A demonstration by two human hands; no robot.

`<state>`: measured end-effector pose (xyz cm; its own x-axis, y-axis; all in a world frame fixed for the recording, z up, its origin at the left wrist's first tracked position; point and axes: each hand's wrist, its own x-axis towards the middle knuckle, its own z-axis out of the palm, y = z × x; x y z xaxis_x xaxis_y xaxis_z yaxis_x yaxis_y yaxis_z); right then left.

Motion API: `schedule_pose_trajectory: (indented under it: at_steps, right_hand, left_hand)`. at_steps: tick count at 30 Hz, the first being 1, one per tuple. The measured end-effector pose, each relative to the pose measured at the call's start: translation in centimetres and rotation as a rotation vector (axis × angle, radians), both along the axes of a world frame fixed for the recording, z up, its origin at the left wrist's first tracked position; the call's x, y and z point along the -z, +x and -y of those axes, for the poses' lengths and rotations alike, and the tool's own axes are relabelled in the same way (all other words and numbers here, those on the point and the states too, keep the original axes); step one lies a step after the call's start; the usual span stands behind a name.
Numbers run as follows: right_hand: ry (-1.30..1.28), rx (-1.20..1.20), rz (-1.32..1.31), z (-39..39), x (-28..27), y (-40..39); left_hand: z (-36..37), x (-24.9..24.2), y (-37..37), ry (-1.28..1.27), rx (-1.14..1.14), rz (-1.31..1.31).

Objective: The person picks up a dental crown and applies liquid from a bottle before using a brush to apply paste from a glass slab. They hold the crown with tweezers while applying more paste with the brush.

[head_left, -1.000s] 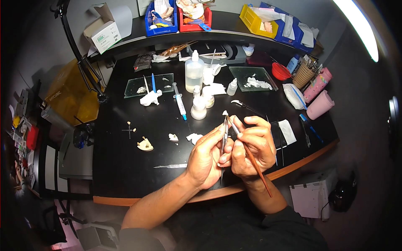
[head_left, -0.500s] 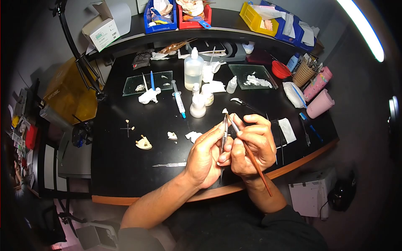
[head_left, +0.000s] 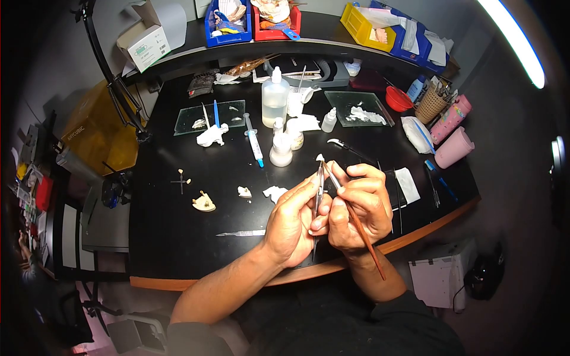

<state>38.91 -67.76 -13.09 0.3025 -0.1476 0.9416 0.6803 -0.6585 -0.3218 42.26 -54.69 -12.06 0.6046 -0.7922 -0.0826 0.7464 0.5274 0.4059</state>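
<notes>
1. Apparently for clear access, the left hand (head_left: pixel 291 225) holds metal tweezers (head_left: pixel 319 191) nearly upright, with the small white tooth-like piece (head_left: pixel 320 158) at their tips, above the bench (head_left: pixel 178 249) and inward of its front edge.
2. The right hand (head_left: pixel 361 213) slants a brown-handled brush (head_left: pixel 364 238) alongside, likely for fine control; whether its tip touches the piece, I cannot tell.
3. The left grip pinches the tweezers, whose tips seem pressed onto the piece; the right pinches the brush near its metal collar.

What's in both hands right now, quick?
Left hand: closed, holding metal tweezers.
Right hand: closed, holding a brown-handled brush.
</notes>
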Motion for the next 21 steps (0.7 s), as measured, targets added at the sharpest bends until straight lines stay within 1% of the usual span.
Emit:
schedule_pose_trajectory:
  at_steps: [13,16,21]
  right_hand:
    - [0.046,-0.082,-0.016,-0.11,-0.30,-0.32]
    - [0.089,-0.038,-0.025,-0.01,0.41,-0.15]
    - [0.064,-0.016,-0.014,-0.30,0.08,0.03]
  left_hand:
    - [0.11,-0.05,-0.11,-0.011,-0.027,0.002]
    - [0.18,0.27,-0.09,-0.023,-0.033,0.010]
    - [0.10,0.34,0.05,-0.035,-0.033,0.028]
